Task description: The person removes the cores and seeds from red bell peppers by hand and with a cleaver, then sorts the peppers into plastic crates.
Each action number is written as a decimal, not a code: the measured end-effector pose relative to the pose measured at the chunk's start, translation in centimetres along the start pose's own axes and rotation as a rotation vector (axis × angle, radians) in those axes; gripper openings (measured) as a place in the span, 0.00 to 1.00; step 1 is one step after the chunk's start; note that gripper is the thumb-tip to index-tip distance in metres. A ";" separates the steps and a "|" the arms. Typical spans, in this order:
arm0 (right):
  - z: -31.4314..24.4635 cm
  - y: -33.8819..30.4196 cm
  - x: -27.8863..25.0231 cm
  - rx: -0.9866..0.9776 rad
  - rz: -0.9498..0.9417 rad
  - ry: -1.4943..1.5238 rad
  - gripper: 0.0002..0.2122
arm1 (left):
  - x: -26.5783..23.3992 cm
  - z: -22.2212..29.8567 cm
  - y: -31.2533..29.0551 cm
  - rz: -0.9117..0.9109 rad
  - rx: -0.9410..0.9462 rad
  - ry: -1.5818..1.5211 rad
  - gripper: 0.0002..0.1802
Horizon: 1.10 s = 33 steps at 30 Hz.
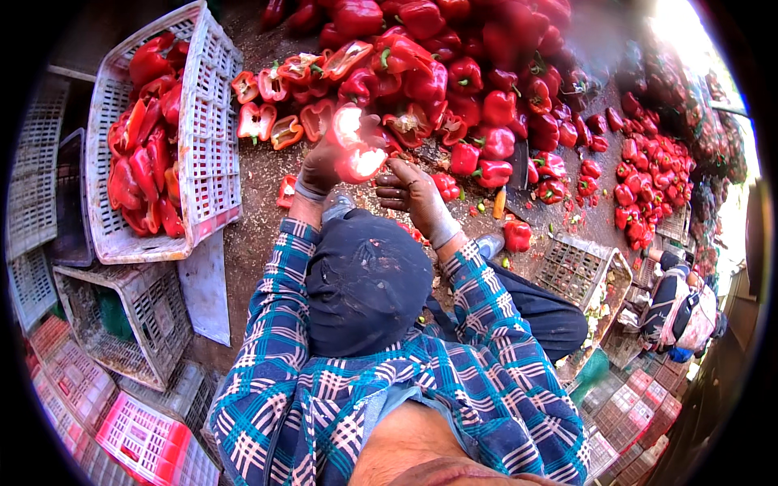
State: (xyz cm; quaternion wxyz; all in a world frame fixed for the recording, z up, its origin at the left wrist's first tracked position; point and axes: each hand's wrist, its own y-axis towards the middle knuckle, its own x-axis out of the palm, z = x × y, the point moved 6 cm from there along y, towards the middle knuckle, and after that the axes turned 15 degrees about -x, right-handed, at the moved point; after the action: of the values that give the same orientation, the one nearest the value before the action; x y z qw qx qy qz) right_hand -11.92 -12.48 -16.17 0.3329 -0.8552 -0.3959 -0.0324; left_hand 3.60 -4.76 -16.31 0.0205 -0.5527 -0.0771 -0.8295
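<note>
My left hand (321,168), in a dark stained glove, grips a red bell pepper (354,144) cut open, its white inside showing. My right hand (415,198) is beside the pepper's lower right side, gloved, its fingers half bent and apart. No tool shows in it; whether its fingertips touch the pepper I cannot tell. Several halved peppers (256,121) lie left of and beyond my hands, cut faces up. Past them rises a heap of whole red bell peppers (466,77). To the right, what looks like a knife's orange-brown handle (499,202) lies among the peppers.
A white plastic crate (212,130) of red pepper pieces stands tilted at the left. More crates (121,324) are stacked lower left. A crate with scraps (579,271) sits right of my knee. Another person (681,308) is at the far right, near a second pepper pile (652,186).
</note>
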 end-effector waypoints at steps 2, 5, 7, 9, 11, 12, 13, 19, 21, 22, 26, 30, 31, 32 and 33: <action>-1.0 -0.4 1.2 -0.016 -0.070 0.078 0.23 | -1.8 0.1 -0.6 0.403 0.057 0.611 0.30; -3.3 -1.3 2.8 -0.134 -0.119 0.024 0.24 | -4.8 0.8 -2.4 0.642 0.160 0.748 0.24; -4.9 -1.8 2.1 -0.213 -0.110 -0.146 0.23 | -9.2 2.6 -5.7 0.640 0.298 0.385 0.20; -5.6 -1.8 0.5 -0.279 -0.053 -0.289 0.21 | -8.6 9.0 -11.0 0.684 0.453 0.211 0.18; -4.6 -1.3 -3.2 -0.274 0.003 -0.302 0.22 | -0.3 18.2 -14.6 0.679 0.539 0.054 0.21; -4.1 -1.3 -4.5 -0.257 0.050 -0.321 0.22 | 3.3 21.3 -15.5 0.739 0.558 0.324 0.23; -3.8 -1.3 -5.1 -0.249 0.105 -0.320 0.20 | 8.0 24.7 -16.7 0.820 0.599 0.595 0.25; 2.6 0.0 -8.8 -0.239 0.103 -0.328 0.20 | -2.8 27.5 -28.3 1.424 -0.542 2.738 0.34; 4.1 -0.3 -9.8 -0.201 0.123 -0.500 0.20 | -0.2 25.5 -24.5 1.415 -0.756 2.199 0.33; 3.4 -1.1 -8.3 -0.327 0.046 -0.638 0.20 | 0.2 24.8 -25.2 1.298 -0.712 2.184 0.31; 4.3 -1.4 -7.6 -0.401 0.009 -0.748 0.19 | 8.1 23.2 -23.1 1.472 -0.142 2.285 0.21; 6.5 -0.8 -7.7 -0.241 -0.038 -0.558 0.17 | 9.8 12.5 -18.1 1.206 -0.058 2.147 0.14; 3.9 -2.4 -5.3 -0.189 -0.015 -0.703 0.17 | 8.7 8.8 -17.0 1.020 -0.067 2.255 0.13; 5.5 -1.9 -6.9 -0.206 0.000 -0.526 0.19 | 6.0 6.2 -15.2 0.959 -0.219 2.276 0.15; 5.5 -1.7 -6.4 -0.221 -0.027 -0.532 0.19 | 3.0 4.4 -14.5 0.918 -0.351 2.320 0.17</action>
State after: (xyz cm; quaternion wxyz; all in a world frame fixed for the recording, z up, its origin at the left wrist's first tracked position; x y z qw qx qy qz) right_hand -18.66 -12.62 -21.51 0.1215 -0.8596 -0.4745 0.1455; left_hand 4.70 10.36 -13.39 0.2882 0.5284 0.2961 -0.7416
